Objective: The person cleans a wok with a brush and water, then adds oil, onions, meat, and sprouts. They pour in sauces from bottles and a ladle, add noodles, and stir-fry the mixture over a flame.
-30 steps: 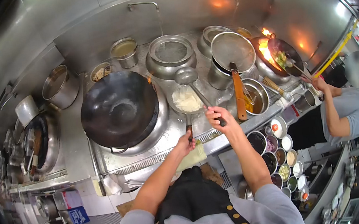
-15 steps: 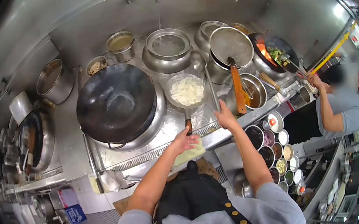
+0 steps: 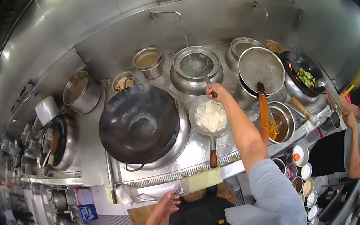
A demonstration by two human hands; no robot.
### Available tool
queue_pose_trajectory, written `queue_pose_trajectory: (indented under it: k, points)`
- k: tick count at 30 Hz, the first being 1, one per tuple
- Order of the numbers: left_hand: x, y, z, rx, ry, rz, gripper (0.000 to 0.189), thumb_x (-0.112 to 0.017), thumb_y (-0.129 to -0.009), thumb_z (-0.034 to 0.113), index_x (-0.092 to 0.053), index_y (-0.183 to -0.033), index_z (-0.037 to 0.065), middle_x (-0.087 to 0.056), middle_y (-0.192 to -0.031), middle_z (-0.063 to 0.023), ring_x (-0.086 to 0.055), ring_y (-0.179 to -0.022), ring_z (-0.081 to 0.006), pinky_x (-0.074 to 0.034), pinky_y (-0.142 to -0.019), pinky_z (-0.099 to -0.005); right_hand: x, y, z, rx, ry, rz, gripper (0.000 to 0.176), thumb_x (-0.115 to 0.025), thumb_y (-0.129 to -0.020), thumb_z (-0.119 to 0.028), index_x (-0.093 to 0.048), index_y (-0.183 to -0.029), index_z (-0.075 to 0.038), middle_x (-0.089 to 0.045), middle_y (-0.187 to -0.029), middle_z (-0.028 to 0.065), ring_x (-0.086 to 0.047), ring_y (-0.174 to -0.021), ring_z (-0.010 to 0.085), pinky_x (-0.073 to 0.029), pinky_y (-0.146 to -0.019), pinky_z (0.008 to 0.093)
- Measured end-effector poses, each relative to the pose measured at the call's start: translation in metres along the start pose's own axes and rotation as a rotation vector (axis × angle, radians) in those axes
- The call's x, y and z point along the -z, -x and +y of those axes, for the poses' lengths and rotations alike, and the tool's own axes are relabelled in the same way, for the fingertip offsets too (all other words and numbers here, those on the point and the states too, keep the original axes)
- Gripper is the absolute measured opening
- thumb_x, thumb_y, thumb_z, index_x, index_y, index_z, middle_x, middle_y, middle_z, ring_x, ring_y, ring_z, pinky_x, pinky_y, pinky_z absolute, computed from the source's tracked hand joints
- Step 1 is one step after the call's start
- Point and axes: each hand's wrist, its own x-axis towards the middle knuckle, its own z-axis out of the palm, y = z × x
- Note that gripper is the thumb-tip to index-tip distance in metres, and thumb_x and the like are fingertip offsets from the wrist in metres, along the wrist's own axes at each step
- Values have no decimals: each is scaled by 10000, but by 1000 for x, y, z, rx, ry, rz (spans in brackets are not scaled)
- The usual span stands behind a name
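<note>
Ladle (image 3: 207, 79) in right hand (image 3: 216, 91), fingers wrapped round the handle near its end. Its bowl is just beyond those fingers, inside the rim of the water pot (image 3: 184, 82), too blended with the water to make out well. Faucet (image 3: 167, 12) farther beyond runs a thin stream into the pot. White slices (image 3: 211, 119), exact food unclear, lie heaped in a long-handled strainer (image 3: 212, 141) just nearer the body than the right fingers; nobody's hand is on it. Left hand (image 3: 168, 204) holds nothing visible, fingers apart and loosely curled, cloth (image 3: 204, 180) just to their right. Black wok (image 3: 117, 124) is left of the right fingers. Risks, judged from layout: an overfull or tilted ladle could drip onto the slices near the wrist; the forearm, passing close beside the strainer, could nudge it and spill slices; a wet handle could twist in the grip.
</note>
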Motion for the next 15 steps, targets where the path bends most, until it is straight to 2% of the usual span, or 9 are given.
queue_pose_trajectory:
  k: [1, 2, 3, 5, 7, 9, 12, 14, 15]
  points:
    - [-3, 4, 1, 2, -1, 8, 693, -486, -928, 528, -289, -1446, 111, -507, -1278, -134, -565, -1060, -247, -528, -797, -374, 5, -6, 2, -144, -499, -226, 71, -497, -900, -52, -435, -894, -18, -497, -638, 41, -481, -458, 104, -364, -379, 260]
    - [-7, 3, 3, -1, 22, -15, 698, -472, -928, 542, -290, -1447, 112, -510, -1274, -133, -563, -1058, -246, -522, -812, -378, 9, -8, 13, -153, -610, -267, 54, -477, -913, -44, -449, -869, -33, -482, -647, 13, -453, -452, 62, -345, -372, 232]
    - [-13, 1, 7, -4, 46, -41, 704, -457, -928, 557, -291, -1449, 113, -512, -1271, -132, -561, -1055, -245, -516, -827, -381, 3, 4, 19, -153, -611, -267, 54, -477, -913, -44, -449, -869, -33, -482, -647, 13, -453, -452, 62, -345, -372, 232]
    - [-26, -21, 12, -11, 8, -93, 698, -439, -932, 565, -297, -1448, 117, -508, -1278, -132, -558, -1060, -248, -513, -833, -389, -6, 36, 32, -120, -887, -381, 51, -480, -915, -60, -471, -892, -15, -476, -651, 11, -439, -439, 67, -340, -372, 235]
    - [-41, -59, 18, -4, -27, -185, 664, -391, -951, 564, -309, -1445, 127, -490, -1306, -128, -543, -1092, -254, -506, -848, -406, -16, 72, 34, -114, -934, -371, 65, -477, -922, -69, -493, -914, -7, -461, -641, -3, -419, -433, 61, -333, -375, 236]
    - [-74, -99, 27, 1, -49, -198, 631, -344, -969, 554, -312, -1435, 129, -456, -1346, -147, -516, -1148, -303, -465, -918, -480, -25, 113, 32, -114, -957, -428, 88, -468, -929, -85, -507, -926, -6, -457, -636, -16, -405, -429, 55, -334, -376, 235]
    - [-118, -165, 30, 122, 231, -131, 645, -357, -963, 561, -277, -1447, 142, -440, -1347, -190, -494, -1210, -354, -420, -965, -532, -31, 178, 22, -143, -915, -381, 102, -465, -935, -100, -515, -931, -11, -446, -626, -31, -384, -420, 50, -328, -371, 228]
    - [-145, -195, 38, 96, 343, -165, 570, -374, -969, 537, -337, -1372, 134, -545, -1170, -177, -606, -995, -315, -508, -812, -467, -29, 216, 27, -147, -838, -360, 97, -476, -934, -105, -514, -922, -16, -441, -628, -30, -383, -422, 45, -330, -374, 217]
    - [-149, -211, 38, 104, 347, -176, 570, -374, -969, 537, -337, -1372, 134, -545, -1170, -177, -606, -995, -315, -508, -812, -467, -25, 231, 33, -144, -832, -347, 97, -476, -934, -105, -514, -922, -16, -441, -628, -30, -383, -422, 45, -330, -374, 217]
